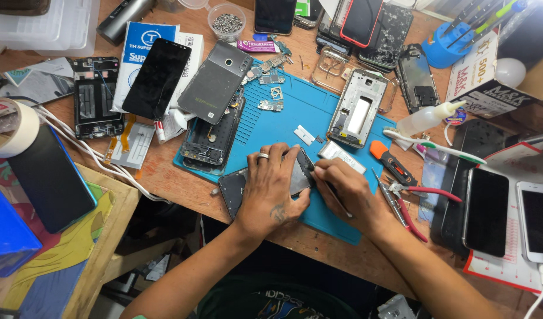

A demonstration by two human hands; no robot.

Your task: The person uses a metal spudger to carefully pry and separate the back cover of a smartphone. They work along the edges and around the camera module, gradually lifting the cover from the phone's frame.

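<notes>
Head view: both hands working on a flat dark phone panel at the near edge of a blue mat.

Left hand [270, 192], ring on one finger, lies spread and pressed on the glossy panel [236, 188], pinning it to the ribbed blue silicone mat [295, 112] on the wooden bench [165, 174]. Right hand [345, 192] has fingers clenched round a thin dark metal tool [329, 192], tip at the panel's right edge. Red-handled pliers [422, 198] lie just beside.

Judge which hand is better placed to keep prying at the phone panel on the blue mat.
Right. The right hand already holds a thin tool at the edge of the phone panel. The left hand lies flat on the panel, pinning it to the blue mat.
</notes>
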